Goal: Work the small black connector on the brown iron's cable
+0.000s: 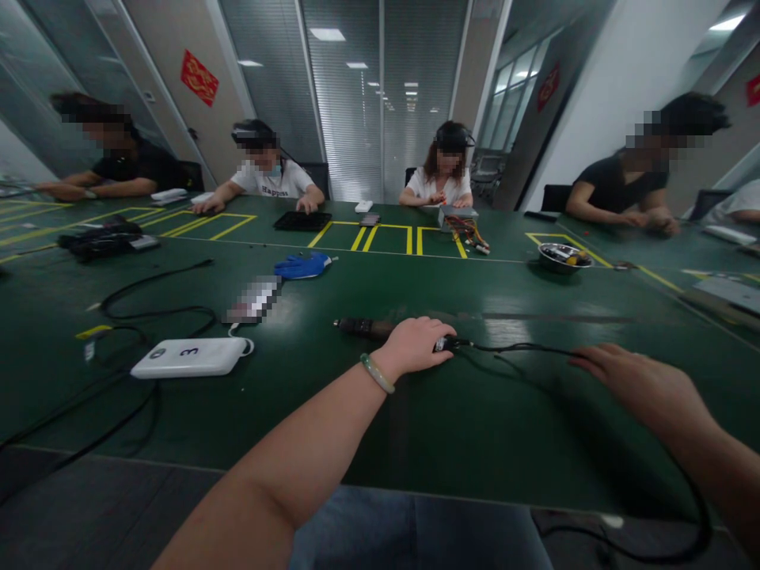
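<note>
My left hand (419, 343) is closed over the body of a dark electric screwdriver (359, 327) lying on the green table (463, 443). Its narrow tip points left, and a black cable (515, 347) leaves its right end. Over at the right, the fingers of my right hand (647, 385) are closed on that cable, holding it raised above the tabletop. From there the cable hangs down past the table's front edge. A greenish bangle (378, 374) circles my left wrist.
Left of my hands lie a white power bank (188, 358), a phone (254, 299), a blue glove (302, 266) and loose black cables (155, 275). Farther back are a metal bowl (564, 256) and a metal box with wires (457, 217). Several people sit around the table.
</note>
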Action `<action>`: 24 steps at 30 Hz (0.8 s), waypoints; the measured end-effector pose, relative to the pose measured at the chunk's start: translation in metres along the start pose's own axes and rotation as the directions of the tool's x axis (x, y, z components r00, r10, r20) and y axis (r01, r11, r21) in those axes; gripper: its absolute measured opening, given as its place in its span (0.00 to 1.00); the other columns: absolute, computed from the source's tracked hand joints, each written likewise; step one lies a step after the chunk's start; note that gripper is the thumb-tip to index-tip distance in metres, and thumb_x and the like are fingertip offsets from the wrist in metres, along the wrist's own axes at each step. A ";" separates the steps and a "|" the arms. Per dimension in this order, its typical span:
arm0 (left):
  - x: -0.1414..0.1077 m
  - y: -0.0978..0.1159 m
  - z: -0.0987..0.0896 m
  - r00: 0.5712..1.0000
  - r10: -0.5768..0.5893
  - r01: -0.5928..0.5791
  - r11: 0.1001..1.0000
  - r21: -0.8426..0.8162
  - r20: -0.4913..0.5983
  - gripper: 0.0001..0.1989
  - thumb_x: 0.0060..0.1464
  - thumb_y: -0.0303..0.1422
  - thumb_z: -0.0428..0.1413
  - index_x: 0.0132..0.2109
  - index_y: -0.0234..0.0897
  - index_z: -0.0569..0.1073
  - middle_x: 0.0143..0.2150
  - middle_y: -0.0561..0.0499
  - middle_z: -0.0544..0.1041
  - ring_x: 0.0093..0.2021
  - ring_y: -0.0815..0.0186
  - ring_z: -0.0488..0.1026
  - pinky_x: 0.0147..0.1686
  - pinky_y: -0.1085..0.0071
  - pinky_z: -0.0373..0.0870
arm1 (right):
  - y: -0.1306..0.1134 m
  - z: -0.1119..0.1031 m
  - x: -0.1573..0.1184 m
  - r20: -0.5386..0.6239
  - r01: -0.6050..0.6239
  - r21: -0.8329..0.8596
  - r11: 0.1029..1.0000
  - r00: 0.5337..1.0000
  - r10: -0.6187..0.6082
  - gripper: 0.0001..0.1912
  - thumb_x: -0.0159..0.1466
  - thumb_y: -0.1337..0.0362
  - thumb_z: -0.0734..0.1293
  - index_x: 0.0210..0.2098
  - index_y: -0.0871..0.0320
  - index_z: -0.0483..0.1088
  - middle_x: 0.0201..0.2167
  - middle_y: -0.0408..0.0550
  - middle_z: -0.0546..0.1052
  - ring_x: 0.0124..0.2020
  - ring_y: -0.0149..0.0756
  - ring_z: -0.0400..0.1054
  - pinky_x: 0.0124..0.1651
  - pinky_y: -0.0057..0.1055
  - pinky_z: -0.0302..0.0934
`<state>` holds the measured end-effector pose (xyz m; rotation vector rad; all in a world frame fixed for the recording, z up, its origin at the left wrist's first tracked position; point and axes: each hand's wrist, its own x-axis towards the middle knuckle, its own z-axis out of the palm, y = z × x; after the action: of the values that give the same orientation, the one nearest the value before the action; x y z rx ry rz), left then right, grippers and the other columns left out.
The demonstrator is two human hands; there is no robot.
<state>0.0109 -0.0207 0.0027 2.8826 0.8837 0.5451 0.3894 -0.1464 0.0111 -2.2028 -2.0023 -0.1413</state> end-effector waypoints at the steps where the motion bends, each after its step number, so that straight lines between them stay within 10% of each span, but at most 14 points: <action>1: 0.000 0.001 0.000 1.000 0.011 -0.011 1.000 -0.005 0.003 0.21 0.58 0.47 0.54 0.55 0.45 0.68 0.51 0.51 0.74 0.50 0.59 0.71 0.48 0.63 0.69 | 0.002 -0.005 0.018 0.033 0.001 -0.054 0.999 0.999 0.001 0.20 0.66 0.49 0.57 0.47 0.46 0.75 0.47 0.57 0.72 0.40 0.57 0.69 0.38 0.52 0.60; 7: 0.000 0.003 0.000 0.998 0.051 -0.051 0.999 -0.016 -0.023 0.24 0.59 0.43 0.54 0.60 0.44 0.64 0.55 0.50 0.73 0.53 0.59 0.70 0.52 0.62 0.67 | -0.034 0.004 0.107 0.284 -0.130 -0.119 0.984 0.945 0.160 0.18 0.58 0.64 0.72 0.48 0.58 0.76 0.42 0.60 0.74 0.44 0.51 0.68 0.42 0.39 0.60; 14: 0.001 0.002 0.004 0.999 0.014 -0.014 1.000 -0.009 -0.044 0.23 0.58 0.43 0.55 0.59 0.43 0.65 0.54 0.48 0.73 0.52 0.58 0.71 0.50 0.60 0.68 | -0.094 0.039 0.100 0.177 0.023 0.347 0.938 0.980 -0.090 0.28 0.58 0.78 0.57 0.54 0.54 0.72 0.53 0.49 0.70 0.50 0.37 0.65 0.52 0.27 0.58; 20: 0.004 -0.001 0.007 0.999 -0.013 0.013 1.000 -0.003 -0.046 0.23 0.58 0.43 0.55 0.58 0.42 0.65 0.53 0.48 0.73 0.52 0.58 0.71 0.51 0.60 0.67 | -0.089 0.023 0.088 0.302 -0.112 0.231 0.966 0.953 0.038 0.16 0.67 0.61 0.57 0.39 0.57 0.76 0.39 0.49 0.76 0.39 0.39 0.69 0.42 0.30 0.61; 24: 0.004 -0.001 0.008 0.998 -0.018 0.018 1.000 -0.009 -0.062 0.22 0.57 0.43 0.56 0.57 0.43 0.66 0.54 0.49 0.73 0.52 0.58 0.71 0.51 0.60 0.67 | -0.092 0.021 0.083 0.324 -0.097 0.033 0.995 0.943 0.081 0.25 0.63 0.42 0.62 0.35 0.59 0.75 0.32 0.53 0.75 0.33 0.42 0.69 0.36 0.33 0.60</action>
<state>0.0167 -0.0174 -0.0033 2.8617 0.9125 0.6383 0.3050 -0.0535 0.0106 -2.4086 -2.0257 0.2963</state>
